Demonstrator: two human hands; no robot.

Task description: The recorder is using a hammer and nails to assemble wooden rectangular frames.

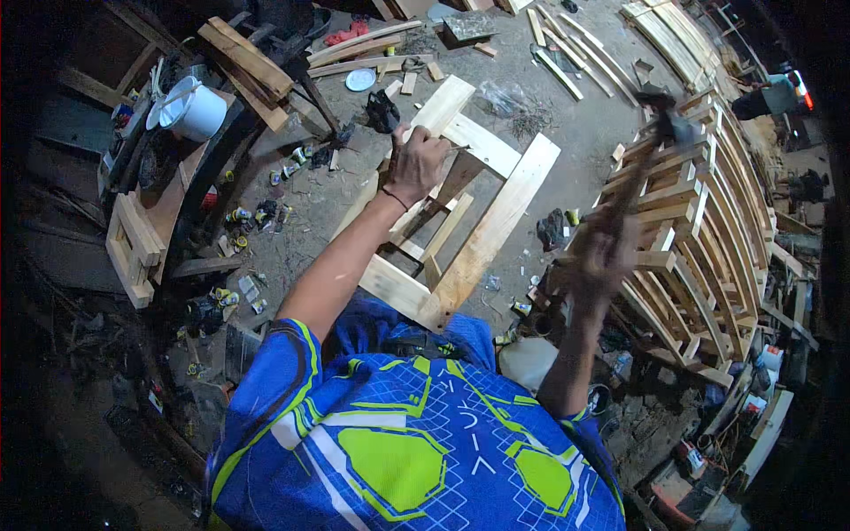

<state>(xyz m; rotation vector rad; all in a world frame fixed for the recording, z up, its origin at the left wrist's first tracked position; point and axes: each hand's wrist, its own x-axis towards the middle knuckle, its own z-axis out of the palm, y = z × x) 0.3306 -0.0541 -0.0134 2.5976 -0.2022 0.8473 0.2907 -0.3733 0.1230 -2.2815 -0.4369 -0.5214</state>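
A pale wooden frame (492,232) with crosspieces and a small inner frame stands tilted just ahead of my lap. My left hand (418,165) is closed on its upper left part, fingers curled over the wood. A thin dark bit shows beside that thumb, too small to name. Off to the right, my right hand (606,257) is raised and smeared by motion, wrapped round the handle of a hammer (645,164). The dark hammer head is up and away from the frame, near the stacked frames, and blurred too.
Slatted wooden frames (686,217) are stacked at the right. A white bucket (197,115) sits on a cluttered bench at the left, near a smaller wooden frame (133,252). Loose wood strips (363,49) and a white lid-like disc (360,80) lie on the littered floor ahead.
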